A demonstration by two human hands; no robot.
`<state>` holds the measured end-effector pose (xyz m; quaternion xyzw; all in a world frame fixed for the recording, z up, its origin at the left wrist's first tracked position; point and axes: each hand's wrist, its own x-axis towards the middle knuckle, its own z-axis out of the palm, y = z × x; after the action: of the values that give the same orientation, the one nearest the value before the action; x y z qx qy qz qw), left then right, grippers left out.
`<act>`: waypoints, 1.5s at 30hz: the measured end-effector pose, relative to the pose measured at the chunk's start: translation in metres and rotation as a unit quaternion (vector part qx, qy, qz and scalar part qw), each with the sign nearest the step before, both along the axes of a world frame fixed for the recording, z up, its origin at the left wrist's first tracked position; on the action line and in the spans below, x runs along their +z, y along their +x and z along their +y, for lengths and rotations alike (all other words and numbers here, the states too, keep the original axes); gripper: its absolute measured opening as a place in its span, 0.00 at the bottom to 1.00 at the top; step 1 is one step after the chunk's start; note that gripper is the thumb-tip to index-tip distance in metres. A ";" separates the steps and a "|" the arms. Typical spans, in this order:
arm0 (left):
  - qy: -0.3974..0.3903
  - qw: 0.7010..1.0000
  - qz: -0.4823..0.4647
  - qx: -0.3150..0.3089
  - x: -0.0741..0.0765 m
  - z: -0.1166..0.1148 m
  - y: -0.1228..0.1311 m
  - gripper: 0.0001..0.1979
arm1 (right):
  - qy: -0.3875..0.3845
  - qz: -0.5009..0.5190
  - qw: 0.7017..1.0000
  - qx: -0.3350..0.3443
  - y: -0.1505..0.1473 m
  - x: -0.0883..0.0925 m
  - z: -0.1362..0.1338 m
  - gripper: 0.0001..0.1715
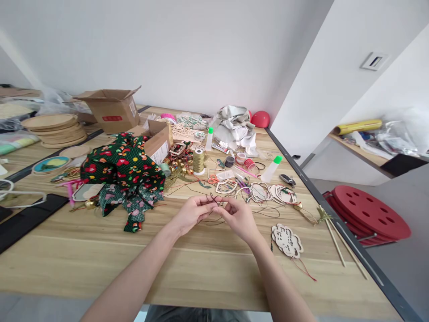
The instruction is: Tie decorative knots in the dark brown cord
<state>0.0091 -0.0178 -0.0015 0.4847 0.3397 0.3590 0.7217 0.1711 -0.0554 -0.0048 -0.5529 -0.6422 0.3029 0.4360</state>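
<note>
Close together over the middle of the table, my left hand (194,213) and my right hand (236,216) pinch a thin dark cord (214,199) between thumbs and fingertips. Loops of the cord stick up above the fingers, and more strands trail on the wood behind and to the right. Just beyond the hands lie a cut-out wooden frame (227,187), orange scissors (213,179) and purple-handled scissors (244,185). Scalloped wooden tag pieces (260,192) rest to the right. Nearer me on that side is a cloud-shaped wooden tag (287,241) with a red cord.
Dark patterned fabric (122,165) is heaped at left, before an open cardboard box (112,109). A gold thread spool (198,162), glue bottles with green caps (271,169), and ribbon rolls (250,164) stand behind. Wooden sticks (337,243) lie by the right edge; red stools (372,214) are stacked beyond.
</note>
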 end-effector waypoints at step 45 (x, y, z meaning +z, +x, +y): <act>0.064 0.992 0.106 0.033 0.006 0.003 -0.002 0.15 | -0.010 0.016 0.999 0.030 0.000 -0.006 -0.001 0.16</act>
<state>0.0069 -0.0146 0.0041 0.5534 0.4068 0.3504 0.6368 0.1712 -0.0568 -0.0105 -0.5327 -0.6485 0.3315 0.4310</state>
